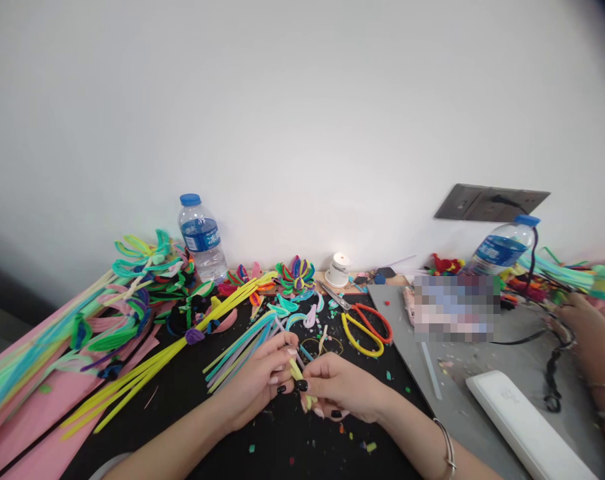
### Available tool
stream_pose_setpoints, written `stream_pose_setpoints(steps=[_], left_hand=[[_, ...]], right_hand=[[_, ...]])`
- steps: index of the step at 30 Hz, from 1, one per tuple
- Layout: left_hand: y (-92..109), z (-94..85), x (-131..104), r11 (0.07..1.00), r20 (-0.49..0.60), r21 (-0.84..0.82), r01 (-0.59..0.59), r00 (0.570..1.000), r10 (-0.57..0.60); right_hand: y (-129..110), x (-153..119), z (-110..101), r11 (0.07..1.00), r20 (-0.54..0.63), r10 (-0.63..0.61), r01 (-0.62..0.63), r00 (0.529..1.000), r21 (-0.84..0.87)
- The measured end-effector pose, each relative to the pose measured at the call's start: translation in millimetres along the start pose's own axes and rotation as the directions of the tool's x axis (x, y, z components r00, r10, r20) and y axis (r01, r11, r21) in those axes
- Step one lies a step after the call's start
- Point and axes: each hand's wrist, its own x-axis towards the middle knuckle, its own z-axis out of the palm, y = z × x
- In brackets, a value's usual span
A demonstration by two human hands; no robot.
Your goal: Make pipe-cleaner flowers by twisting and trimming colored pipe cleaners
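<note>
Yellow fuzzy stems point(155, 369) lie at left. Over the black bench point(222, 460), the left hand point(252, 383) pinches the upper end of a short pale-yellow strip point(296, 371) between its fingers, while the right hand point(347, 387) pinches its lower part; light, even pressure should spare the fuzz.

L hand point(257, 381) & R hand point(345, 387) both pinch short yellow fuzzy stem point(296, 371) above desk point(222, 460). Scissors point(355, 307) nr back edge, ctr-right; bottle point(200, 233) at back edge, left; pink sheet point(47, 440) twd front-left corner; white case point(525, 417) front-right.
</note>
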Motion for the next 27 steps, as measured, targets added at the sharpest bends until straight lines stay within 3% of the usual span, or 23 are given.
stream_pose_setpoints(steps=[5, 8, 12, 15, 17, 19, 21, 23, 27], left_hand=[[-1.2, -2.1, 2.6, 0.999, -0.028, 0.038, -0.033, 0.999, 0.034], [-2.1, -5.6, 3.7, 0.971, -0.031, 0.213, -0.109, 0.992, 0.118], [-0.1, -10.7, 3.8, 0.789, 0.030, 0.564, -0.243, 0.961, 0.274], [1.7, -11.6, 3.0, 0.657, 0.094, 0.702, -0.276, 0.950, 0.298], [2.2, -11.1, 2.4, 0.614, 0.084, 0.745, -0.260, 0.950, 0.300], [2.4, -10.3, 2.2, 0.631, 0.036, 0.741, -0.229, 0.952, 0.303], [2.9, -9.8, 2.5, 0.690, -0.028, 0.696, -0.198, 0.953, 0.301], [4.2, -10.0, 3.4, 0.745, -0.085, 0.645, -0.170, 0.953, 0.290], [5.8, -11.2, 5.9, 0.782, -0.125, 0.603, -0.155, 0.951, 0.284]], right_hand=[[-2.6, -0.4, -0.4, 1.000, -0.028, -0.016, 0.015, 0.999, -0.026], [-1.4, 0.2, -2.1, 0.998, -0.021, -0.040, 0.041, 0.999, 0.038], [-4.3, -2.1, -3.6, 0.988, -0.026, -0.059, 0.062, 0.998, 0.140], [-7.5, -3.8, -3.4, 0.989, -0.036, -0.054, 0.059, 0.998, 0.139], [-7.4, -3.2, -3.4, 0.994, -0.062, -0.079, 0.083, 0.995, 0.075], [-5.8, -1.7, -4.0, 0.984, -0.129, -0.171, 0.163, 0.977, -0.067], [-4.0, -0.6, -5.3, 0.917, -0.227, -0.339, 0.267, 0.913, -0.296], [-3.1, -0.8, -7.2, 0.779, -0.275, -0.517, 0.312, 0.811, -0.544], [-3.3, -3.3, -11.1, 0.504, -0.214, -0.734, 0.306, 0.645, -0.808]])
